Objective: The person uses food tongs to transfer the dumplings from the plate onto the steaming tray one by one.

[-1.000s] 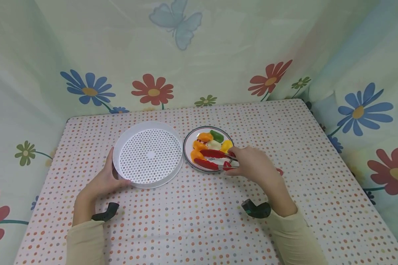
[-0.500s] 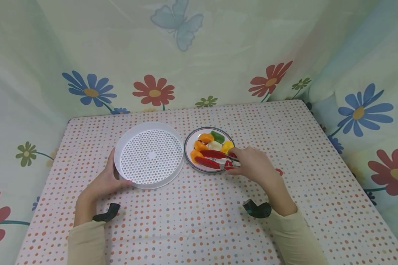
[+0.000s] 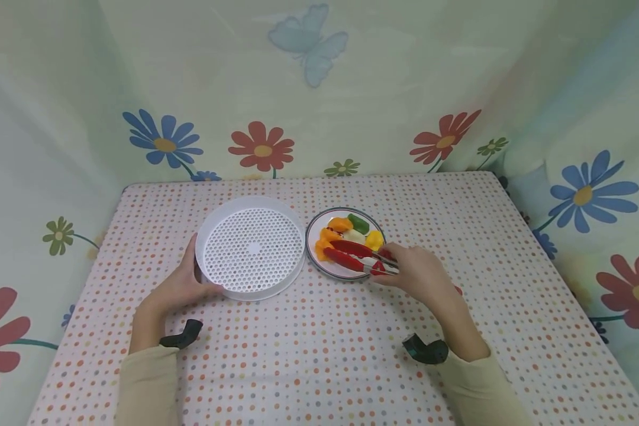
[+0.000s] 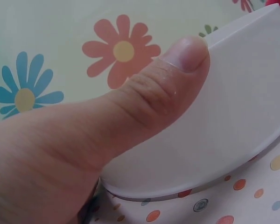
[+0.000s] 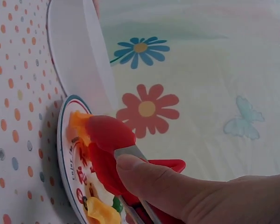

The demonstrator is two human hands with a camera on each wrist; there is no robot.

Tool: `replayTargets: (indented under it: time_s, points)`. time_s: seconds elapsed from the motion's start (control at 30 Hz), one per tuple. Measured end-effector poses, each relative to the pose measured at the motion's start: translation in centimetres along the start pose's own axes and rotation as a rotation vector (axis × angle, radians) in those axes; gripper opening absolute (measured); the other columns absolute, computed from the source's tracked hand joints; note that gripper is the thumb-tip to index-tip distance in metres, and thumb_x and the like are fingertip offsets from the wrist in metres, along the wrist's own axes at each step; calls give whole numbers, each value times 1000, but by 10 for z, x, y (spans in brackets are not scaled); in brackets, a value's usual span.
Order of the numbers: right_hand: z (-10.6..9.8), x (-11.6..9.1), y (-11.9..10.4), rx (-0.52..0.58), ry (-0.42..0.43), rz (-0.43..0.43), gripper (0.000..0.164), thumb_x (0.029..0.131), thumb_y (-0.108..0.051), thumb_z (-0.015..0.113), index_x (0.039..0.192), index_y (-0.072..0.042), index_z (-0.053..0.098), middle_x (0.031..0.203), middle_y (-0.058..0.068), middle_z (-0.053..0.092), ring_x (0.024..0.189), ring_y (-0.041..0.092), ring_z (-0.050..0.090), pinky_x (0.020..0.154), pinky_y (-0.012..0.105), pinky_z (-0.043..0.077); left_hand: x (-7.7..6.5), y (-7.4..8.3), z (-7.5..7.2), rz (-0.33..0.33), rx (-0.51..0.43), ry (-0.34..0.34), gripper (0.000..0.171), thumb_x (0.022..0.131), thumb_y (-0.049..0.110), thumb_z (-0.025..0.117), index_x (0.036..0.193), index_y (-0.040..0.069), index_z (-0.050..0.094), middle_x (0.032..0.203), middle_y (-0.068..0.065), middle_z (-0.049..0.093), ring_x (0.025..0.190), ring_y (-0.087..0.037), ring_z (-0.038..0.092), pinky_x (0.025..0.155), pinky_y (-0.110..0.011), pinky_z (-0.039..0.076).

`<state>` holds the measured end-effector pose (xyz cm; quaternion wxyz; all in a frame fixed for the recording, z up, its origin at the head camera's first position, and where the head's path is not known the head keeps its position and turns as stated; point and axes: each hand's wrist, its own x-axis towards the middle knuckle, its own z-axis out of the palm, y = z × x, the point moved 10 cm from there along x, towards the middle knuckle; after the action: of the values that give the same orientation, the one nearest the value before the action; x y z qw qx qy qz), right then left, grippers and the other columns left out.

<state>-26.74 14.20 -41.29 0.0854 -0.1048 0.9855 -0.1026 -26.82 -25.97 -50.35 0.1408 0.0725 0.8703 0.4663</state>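
A round white sieve (image 3: 277,205) with a perforated bottom lies on the table at centre left. My left hand (image 3: 183,285) holds it by the left side; in the left wrist view the thumb (image 4: 149,93) lies across the outer wall. My right hand (image 3: 422,275) grips metal tongs with red tips (image 3: 347,260) over a small plate (image 3: 326,267). On the plate are orange peppers (image 3: 341,224), a green pepper (image 3: 358,223), a yellow pepper (image 3: 374,240) and a pale piece (image 3: 354,236). The tong tips reach the orange pepper (image 5: 78,125) at the left; whether they pinch it I cannot tell.
The table (image 3: 277,367) wears a dotted cloth. Plate and sieve stand side by side, almost touching. A flowered curtain (image 3: 202,77) hangs behind the table and at both sides. Dark wrist-worn devices (image 3: 425,349) sit below both hands.
The whole head view has shifted, so everything appears slightly farther right. Both hands keep their places at the sieve and over the plate, and the tongs stay at the orange peppers.
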Motion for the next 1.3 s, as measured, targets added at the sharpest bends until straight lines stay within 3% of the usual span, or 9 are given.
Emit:
replayTargets:
  time_s: [0.3, 0.47, 0.57, 0.67, 0.8, 0.9, 1.07, 1.3]
  points:
    - [4, -6, 3, 55, 110, 56, 64, 73, -37, 81, 123, -5, 58, 110, 18, 68, 89, 32, 64, 67, 39, 53, -3, -10, -9, -35, 20, 26, 138, 65, 45, 85, 148, 30, -24, 161, -2, -10, 148, -27, -5, 116, -59, 9]
    - [-8, -8, -5, 100, 181, 50, 64, 74, -34, 81, 124, -3, 57, 111, 19, 67, 88, 31, 62, 67, 40, 52, -4, -14, -15, -65, 33, 40, 139, 63, 49, 84, 148, 28, -24, 161, -2, -11, 148, -28, -5, 116, -59, 8]
    - [-17, -1, -28, 99, 200, 15, 65, 73, -36, 81, 124, -3, 56, 113, 20, 67, 87, 31, 62, 66, 38, 52, -6, -16, -18, -73, 50, 46, 138, 64, 49, 84, 148, 27, -24, 161, -4, -11, 148, -30, -5, 115, -60, 7]
    - [-18, 15, -68, 65, 190, -49, 66, 72, -41, 81, 123, -6, 59, 109, 17, 69, 80, 27, 63, 61, 33, 50, -7, -18, -20, -66, 50, 47, 137, 64, 48, 84, 149, 28, -22, 161, -5, -10, 148, -30, -4, 116, -59, 8]
    - [-3, 43, -129, 55, 144, -174, 62, 72, -47, 79, 120, -11, 61, 98, 7, 72, 62, 17, 57, 50, 25, 41, -6, -20, -18, -61, 37, 47, 136, 63, 51, 84, 148, 34, -21, 161, -1, -9, 148, -28, -3, 116, -59, 9]
    - [18, 62, -163, 71, 86, -238, 59, 73, -48, 78, 120, -14, 61, 95, 2, 72, 60, 13, 54, 49, 22, 40, -1, -19, -12, -55, 21, 46, 135, 62, 53, 84, 148, 36, -19, 161, 2, -6, 149, -26, -1, 116, -59, 10]
    - [46, 78, -191, 52, 21, -260, 58, 75, -48, 76, 121, -16, 60, 99, 1, 72, 71, 14, 59, 60, 23, 46, 9, -11, -2, -13, -33, 40, 134, 61, 51, 85, 148, 39, -16, 161, 6, 0, 148, -20, 4, 117, -56, 11]
    - [57, 82, -209, 36, 33, -291, 56, 75, -46, 77, 118, -14, 61, 98, 1, 73, 71, 14, 60, 60, 23, 48, 9, -8, -6, 15, -41, 63, 134, 61, 48, 86, 150, 36, -14, 160, 4, 4, 148, -20, 8, 117, -55, 13]
